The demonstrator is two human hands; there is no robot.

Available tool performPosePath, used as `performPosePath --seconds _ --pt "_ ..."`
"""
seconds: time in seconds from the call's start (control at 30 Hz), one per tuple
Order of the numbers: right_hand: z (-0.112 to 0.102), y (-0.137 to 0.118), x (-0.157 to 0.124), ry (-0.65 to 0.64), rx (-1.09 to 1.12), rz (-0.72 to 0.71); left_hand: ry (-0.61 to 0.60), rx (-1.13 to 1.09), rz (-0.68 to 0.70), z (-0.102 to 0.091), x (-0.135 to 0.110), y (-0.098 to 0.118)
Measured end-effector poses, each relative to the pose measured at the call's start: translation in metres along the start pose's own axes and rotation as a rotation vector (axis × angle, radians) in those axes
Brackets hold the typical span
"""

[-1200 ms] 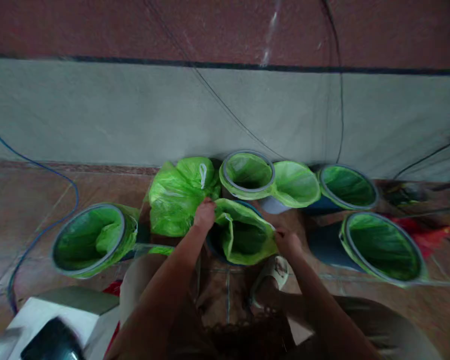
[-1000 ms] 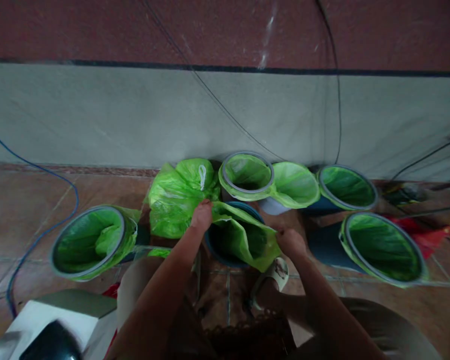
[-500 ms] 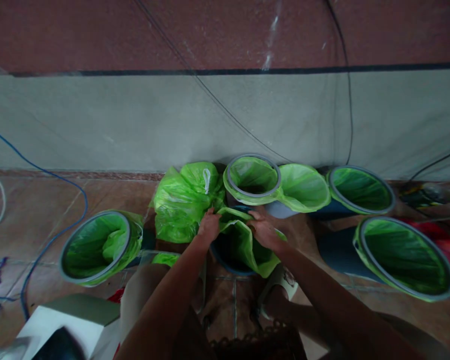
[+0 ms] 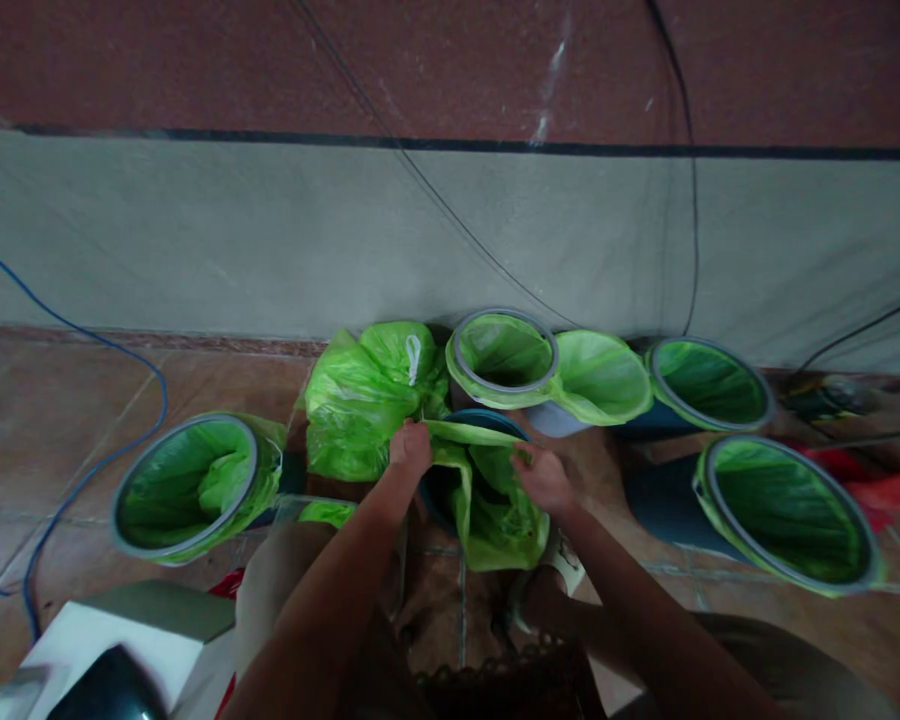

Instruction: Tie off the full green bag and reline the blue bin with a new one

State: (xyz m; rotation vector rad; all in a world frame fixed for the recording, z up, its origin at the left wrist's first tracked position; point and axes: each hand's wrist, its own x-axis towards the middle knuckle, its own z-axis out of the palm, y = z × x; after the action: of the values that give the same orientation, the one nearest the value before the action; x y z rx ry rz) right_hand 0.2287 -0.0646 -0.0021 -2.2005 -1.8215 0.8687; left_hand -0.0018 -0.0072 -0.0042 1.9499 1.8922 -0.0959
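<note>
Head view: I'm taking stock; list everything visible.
Loose plastic bag: 1, green, centre
Round bin: 1, blue, beneath it
Lined round bins: 4, grey rims, left, centre, right
Lined round bin: 1, pale, back row
Bulging plastic bag: 1, green, near wall
Thin cable: 1, blue, left, on tiled floor
Thin cables: several, dark, on red and grey wall
Square box: 1, white, lower left
Smooth object: 1, black, lower left
Crumpled material: 1, red, right
Left hand, right hand: 2, bare, on loose bag
</note>
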Motion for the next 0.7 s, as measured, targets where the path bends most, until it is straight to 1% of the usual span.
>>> performPosePath --seconds 0.07,0.13,0.2,0.27,0.4,0.57,0.7 --pt "-0.007 0.010 -0.002 0.007 -0.146 0.052 0.005 -0.008 0.019 -0.002 -0.001 -0.003" --pt "-0.009 0.018 0.000 -0.009 -0.251 0.058 0.007 -0.015 0.048 -0.002 -0.001 -0.004" --pt "-0.006 0.025 0.003 -0.022 -0.291 0.033 0.010 -0.030 0.083 0.000 -0.001 -0.002" --pt "-0.001 0.027 0.009 0.009 -0.304 -0.007 0.018 -0.046 0.103 0.003 0.001 0.000" --pt "0.010 0.026 0.029 0.102 -0.229 -0.069 0.051 -0.077 0.090 0.008 0.011 0.006" --pt "0.015 0.029 0.062 0.241 -0.075 -0.073 0.083 -0.134 0.013 0.013 0.030 0.012" --pt "0.016 0.036 0.088 0.230 0.046 -0.072 0.060 -0.180 -0.060 0.017 0.045 0.014"
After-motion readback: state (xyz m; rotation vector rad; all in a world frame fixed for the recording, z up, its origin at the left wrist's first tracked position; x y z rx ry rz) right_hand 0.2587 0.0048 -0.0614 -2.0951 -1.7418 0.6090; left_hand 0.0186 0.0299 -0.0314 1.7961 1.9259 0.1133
